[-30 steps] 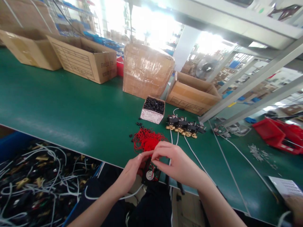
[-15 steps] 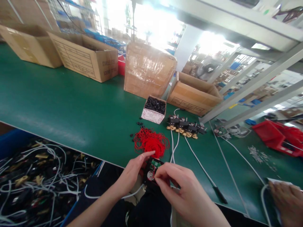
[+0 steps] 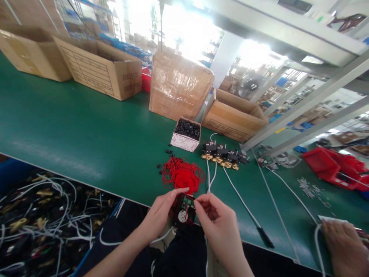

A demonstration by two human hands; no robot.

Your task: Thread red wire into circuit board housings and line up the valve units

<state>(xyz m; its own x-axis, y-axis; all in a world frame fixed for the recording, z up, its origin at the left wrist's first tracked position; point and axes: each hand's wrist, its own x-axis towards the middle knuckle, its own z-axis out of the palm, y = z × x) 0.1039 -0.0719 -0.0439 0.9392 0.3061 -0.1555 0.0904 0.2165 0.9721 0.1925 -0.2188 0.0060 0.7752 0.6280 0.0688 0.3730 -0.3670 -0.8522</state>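
Observation:
My left hand [image 3: 160, 213] grips a small black valve part [image 3: 183, 211] with a round white label, just off the near edge of the green table [image 3: 86, 127]. My right hand [image 3: 215, 219] is closed in a pinch at the part's right side, on a thin red thread. A heap of red thread loops [image 3: 182, 176] lies on the table just beyond my hands. Farther back is a row of black and brass valves [image 3: 222, 154] with white cables [image 3: 211, 175] running toward me.
A small open box of black caps [image 3: 186, 134] stands behind the thread. Cardboard cartons [image 3: 99, 67] line the far side. A blue bin of cabled valves [image 3: 43, 219] sits at lower left. Another person's hand [image 3: 343, 246] holds a white cable at lower right. Red trays [image 3: 337, 167] lie right.
My right hand dropped from above the part to its right side and drew back into a pinch. Another person's hand came into view at lower right.

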